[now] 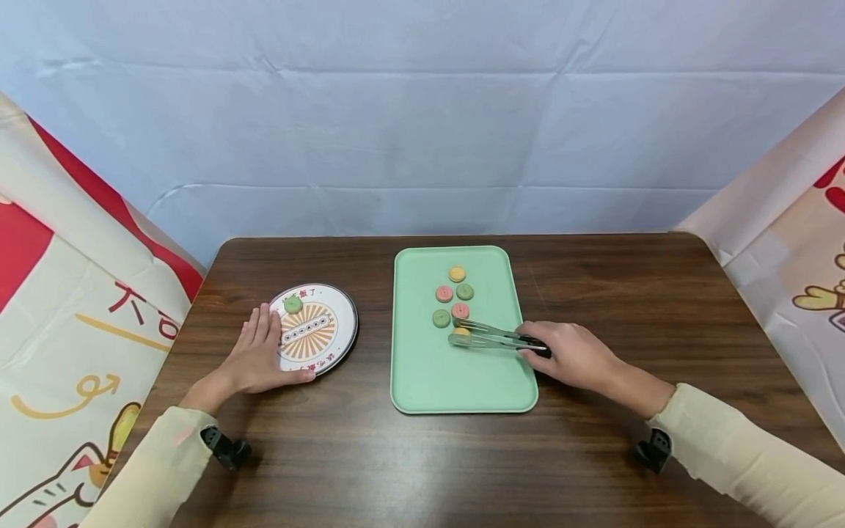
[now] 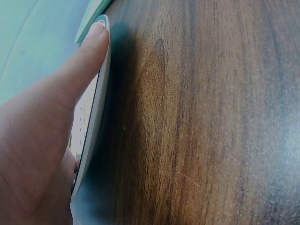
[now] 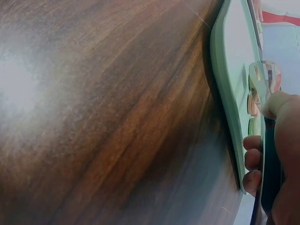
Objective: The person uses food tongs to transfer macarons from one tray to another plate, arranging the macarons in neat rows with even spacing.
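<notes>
My left hand (image 1: 259, 352) rests at the near left rim of a round white plate (image 1: 346, 337) with a printed pattern. Its fingers are straight, and the thumb lies along the rim in the left wrist view. A green round cookie (image 1: 293, 304) sits on the plate near the fingertips. In my right hand (image 1: 573, 353) I grip tongs (image 1: 491, 336) by their dark handle. The tong tips reach over the green tray (image 1: 462, 389) and straddle a yellow cookie (image 1: 462, 332), partly covered by them. A pink cookie (image 1: 460, 311) and a green cookie (image 1: 441, 318) lie close by.
Farther back on the tray are another yellow cookie (image 1: 457, 273), a pink one (image 1: 444, 293) and a green one (image 1: 465, 291). The dark wooden table (image 1: 370, 462) ends at a pale cloth backdrop (image 1: 422, 147). Printed cloths hang at both sides.
</notes>
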Available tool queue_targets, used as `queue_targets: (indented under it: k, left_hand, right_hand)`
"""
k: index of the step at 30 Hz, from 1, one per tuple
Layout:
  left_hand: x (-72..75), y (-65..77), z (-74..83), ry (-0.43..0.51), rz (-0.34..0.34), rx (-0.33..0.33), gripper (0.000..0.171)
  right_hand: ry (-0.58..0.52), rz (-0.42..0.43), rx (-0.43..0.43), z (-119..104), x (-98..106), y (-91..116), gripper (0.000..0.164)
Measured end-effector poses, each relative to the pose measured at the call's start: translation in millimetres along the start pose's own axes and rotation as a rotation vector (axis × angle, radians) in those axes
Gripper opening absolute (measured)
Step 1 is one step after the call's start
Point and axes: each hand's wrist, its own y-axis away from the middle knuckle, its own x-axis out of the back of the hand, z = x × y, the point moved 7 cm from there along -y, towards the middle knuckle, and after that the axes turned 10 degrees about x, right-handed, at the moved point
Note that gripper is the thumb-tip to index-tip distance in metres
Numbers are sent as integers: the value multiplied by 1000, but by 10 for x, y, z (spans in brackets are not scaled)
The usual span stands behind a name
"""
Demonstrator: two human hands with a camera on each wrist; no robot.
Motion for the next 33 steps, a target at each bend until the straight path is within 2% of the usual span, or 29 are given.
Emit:
queue_targets:
  k: [13, 22, 33]
  left_hand:
    - [1, 16, 15, -1, -3, -4, 148]
    - [-16, -7, -4, 12, 27, -11, 146]
    - [-30, -45, -34, -13, 7, -2, 150]
  right_hand:
    - [-24, 12, -10, 2, 19, -85, 23]
    - [-21, 18, -10, -10, 41, -146, 25]
    - [-15, 22, -11, -16, 53, -258, 24]
